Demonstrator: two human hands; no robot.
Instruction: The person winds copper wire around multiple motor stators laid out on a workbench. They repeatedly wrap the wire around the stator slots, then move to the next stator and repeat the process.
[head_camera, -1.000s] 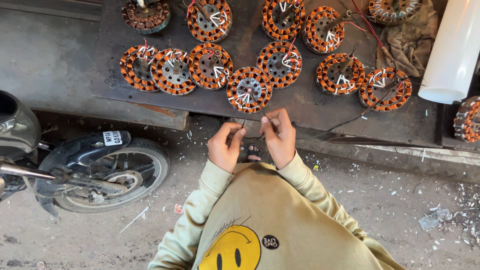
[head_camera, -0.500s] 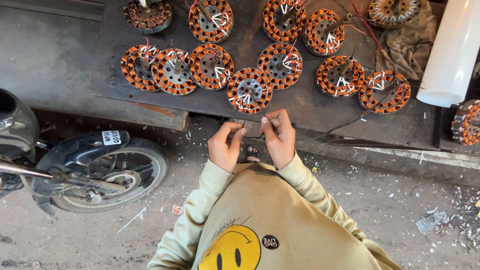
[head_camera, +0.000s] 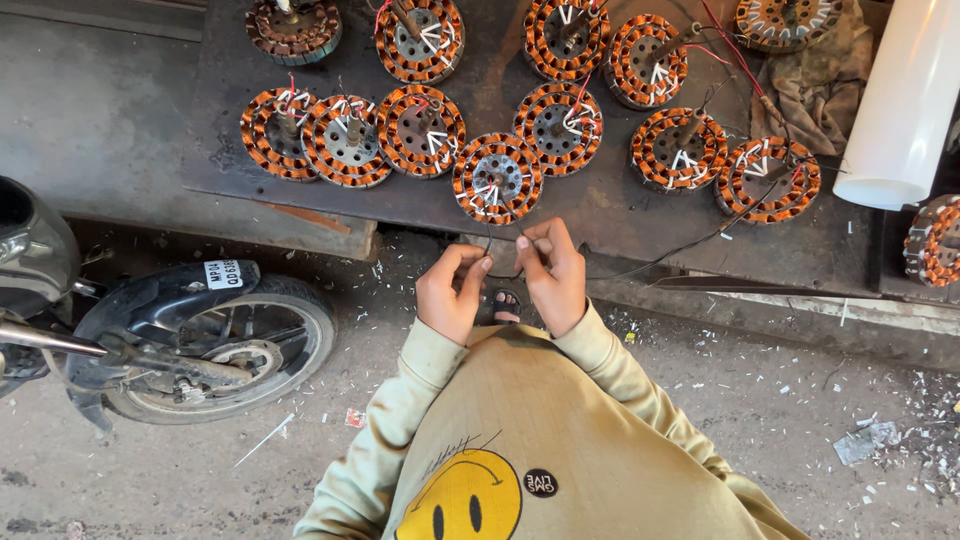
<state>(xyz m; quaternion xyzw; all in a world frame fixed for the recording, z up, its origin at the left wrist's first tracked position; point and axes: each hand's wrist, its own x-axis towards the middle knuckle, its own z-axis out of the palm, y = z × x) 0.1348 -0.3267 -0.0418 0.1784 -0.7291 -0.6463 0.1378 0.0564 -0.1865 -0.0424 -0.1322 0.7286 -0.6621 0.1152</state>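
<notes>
- At far left a parked scooter's front wheel (head_camera: 215, 345) stands on the littered ground, well apart from the work.
- On the dark bench (head_camera: 610, 215) lie about a dozen copper-wound stators (head_camera: 345, 140), their white sleeved leads already sticking out, so the winding itself looks done on those in view; what is left seems to be the lead work.
- The left hand (head_camera: 450, 295) is held just off the bench edge, its grip pinching one end of a thin dark wire (head_camera: 500, 255).
- The wire loops up toward the nearest stator (head_camera: 497, 178), just beyond the fingertips; I cannot tell for sure whether it joins that stator.
- The right hand (head_camera: 552, 272) has its grip pressed on the other end of the wire, close beside the left.
- A white tube (head_camera: 900, 110) leans at far right.
- Against the earlier frames, both hands stay in nearly the same place; the view has only drifted slightly.
</notes>
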